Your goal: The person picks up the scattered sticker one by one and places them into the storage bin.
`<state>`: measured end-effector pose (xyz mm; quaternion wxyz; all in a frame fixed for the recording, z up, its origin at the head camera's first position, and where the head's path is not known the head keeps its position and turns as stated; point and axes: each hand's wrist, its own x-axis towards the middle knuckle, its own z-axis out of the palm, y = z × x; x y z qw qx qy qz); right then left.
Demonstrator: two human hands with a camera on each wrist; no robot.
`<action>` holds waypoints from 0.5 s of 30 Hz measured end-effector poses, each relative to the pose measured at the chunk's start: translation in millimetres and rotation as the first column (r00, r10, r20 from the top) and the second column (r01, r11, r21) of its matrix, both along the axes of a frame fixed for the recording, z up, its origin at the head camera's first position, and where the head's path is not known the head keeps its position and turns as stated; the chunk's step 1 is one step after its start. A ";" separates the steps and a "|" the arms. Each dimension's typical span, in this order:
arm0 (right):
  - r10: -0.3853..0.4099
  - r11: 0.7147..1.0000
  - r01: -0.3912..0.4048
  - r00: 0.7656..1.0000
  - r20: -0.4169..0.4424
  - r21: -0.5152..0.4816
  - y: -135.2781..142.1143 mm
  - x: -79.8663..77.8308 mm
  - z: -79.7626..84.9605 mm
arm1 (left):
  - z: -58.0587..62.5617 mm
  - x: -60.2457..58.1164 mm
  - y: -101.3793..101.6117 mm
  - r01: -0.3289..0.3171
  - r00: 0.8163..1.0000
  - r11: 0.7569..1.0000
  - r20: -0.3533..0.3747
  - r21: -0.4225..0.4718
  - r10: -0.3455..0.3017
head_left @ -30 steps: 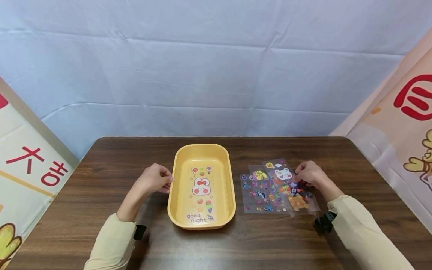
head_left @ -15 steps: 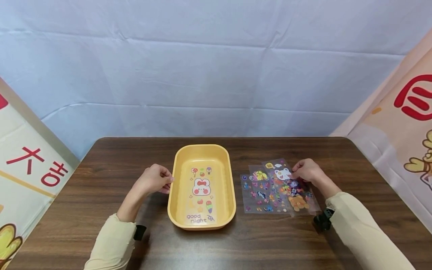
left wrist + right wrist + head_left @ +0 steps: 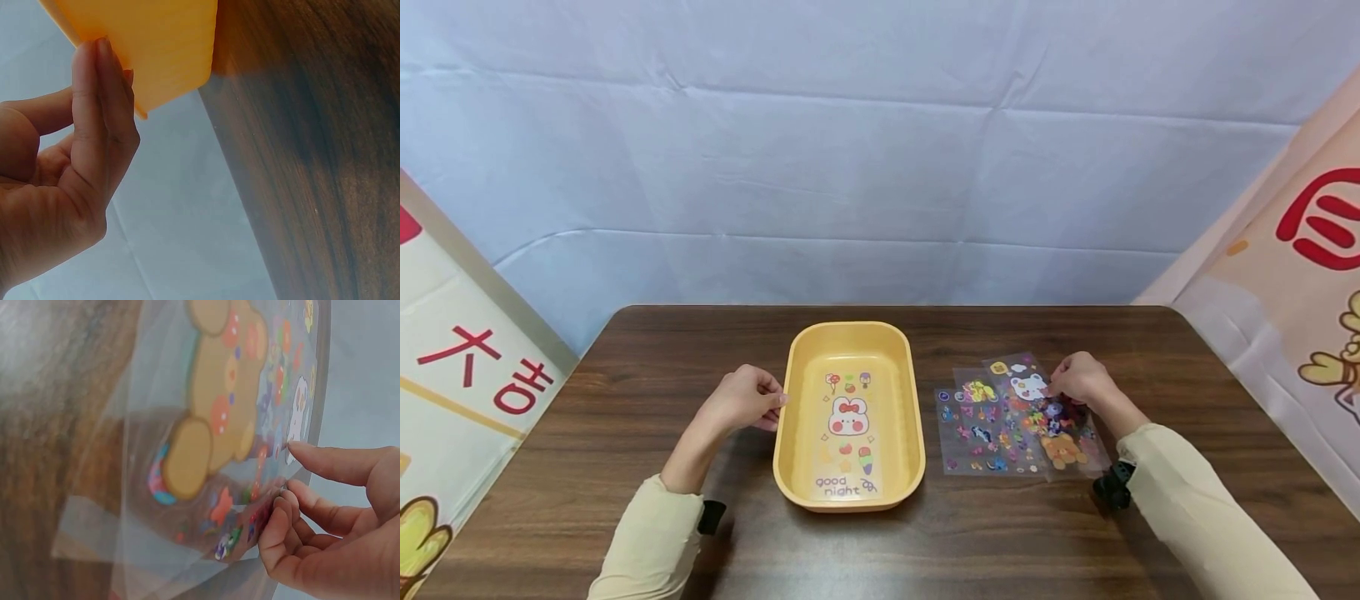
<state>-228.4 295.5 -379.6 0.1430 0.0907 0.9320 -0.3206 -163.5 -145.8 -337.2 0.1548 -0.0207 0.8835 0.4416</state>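
A yellow tray stands on the table, with a clear bunny sticker sheet lying inside it. My left hand grips the tray's left rim; in the left wrist view, its long fingers lie against the outer wall. To the tray's right, several clear sticker sheets overlap, printed with a white bear, a brown bear and small colourful figures. My right hand pinches at their upper right edge. The right wrist view shows its thumb and curled fingers at the sheets, beside the white bear.
The dark wooden table has rounded far corners. Behind it hangs a pale cloth. Printed banners flank the table, one on the left and one on the right. A black strap device sits at the right wrist.
My right hand has shifted slightly left along the sheets, and its forearm has moved a little left too. The left hand, the tray and the sheets look unchanged.
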 end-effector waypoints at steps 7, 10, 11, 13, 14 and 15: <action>-0.001 1.000 0.001 1.000 0.001 0.001 0.3 0.4 0.0 | -0.2 0.6 -0.3 0.001 1.000 1.000 -0.001 -0.008 -0.001; -0.005 1.000 0.005 1.000 0.007 0.001 0.4 0.1 0.2 | -0.4 0.6 -0.4 0.001 1.000 1.000 -0.002 -0.008 -0.001; -0.005 1.000 0.005 1.000 0.007 -0.001 0.6 0.0 0.3 | -0.5 0.4 -0.5 0.002 1.000 1.000 -0.003 -0.007 -0.002; 0.001 1.000 -0.001 1.000 0.008 -0.004 0.8 -0.3 0.1 | -0.9 0.1 -0.4 0.002 1.000 1.000 -0.004 -0.003 -0.002; 0.006 1.000 -0.005 1.000 0.009 -0.006 0.8 -0.3 0.4 | -0.9 0.0 -0.4 0.001 1.000 1.000 -0.004 -0.002 -0.001; 0.010 1.000 -0.010 1.000 0.009 -0.007 0.8 -0.3 0.4 | -1.2 -0.3 -0.5 0.002 1.000 1.000 -0.006 -0.002 -0.002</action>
